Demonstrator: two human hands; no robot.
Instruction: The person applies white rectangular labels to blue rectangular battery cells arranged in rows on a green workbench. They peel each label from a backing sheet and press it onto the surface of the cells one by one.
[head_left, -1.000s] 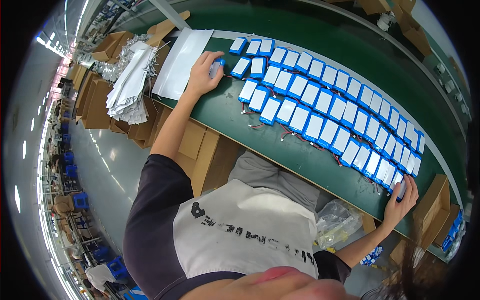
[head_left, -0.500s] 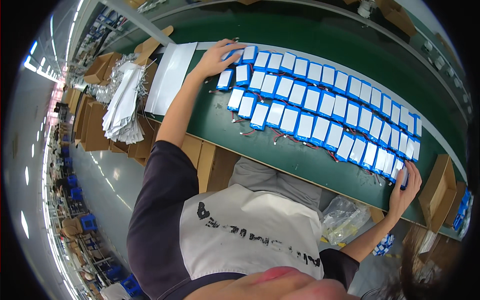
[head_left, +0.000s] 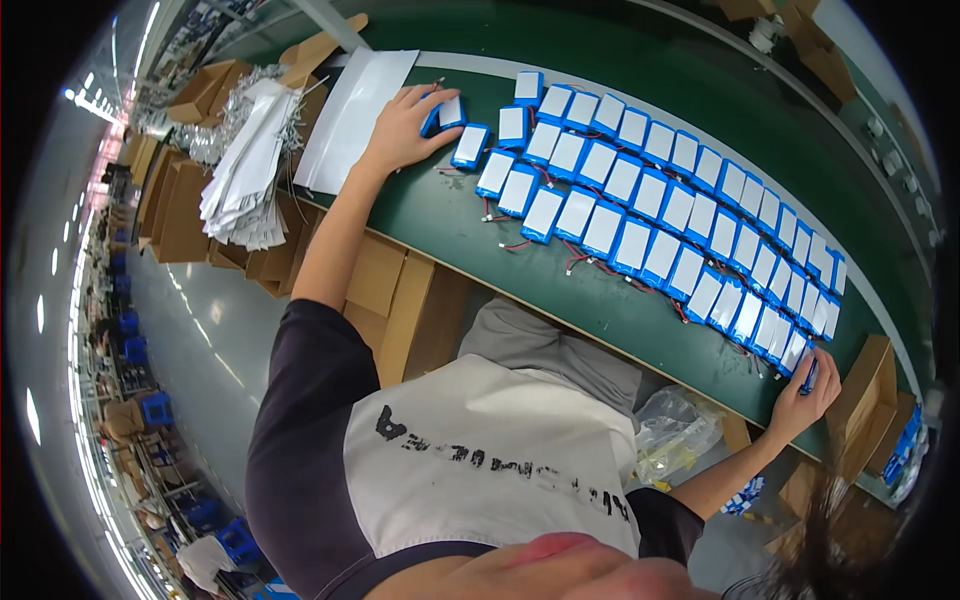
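Observation:
Rows of flat blue battery packs [head_left: 622,180] with white faces and thin red-and-black leads run across the green bench. At the left end, my left hand [head_left: 402,132] curls round a battery pack [head_left: 452,111], thumb and fingers at its sides; a second blue edge shows under the fingers. Just right of that thumb lies a single battery pack [head_left: 470,146], apart from the rows. By the near right end of the rows, my right hand [head_left: 806,394] pinches another battery pack [head_left: 809,377], turned edge-on between thumb and fingers.
White sheets [head_left: 358,115] lie on the bench left of my left hand. Beyond them hang paper strips [head_left: 250,170] by cardboard boxes [head_left: 208,92]. An open carton [head_left: 866,395] stands right of my right hand. A clear plastic bag [head_left: 675,430] is below the bench's front edge.
My left hand has drawn a battery pack leftward, away from the rows. My right hand has closed on a pack at the right end and tipped it off the row. The view has shifted slightly.

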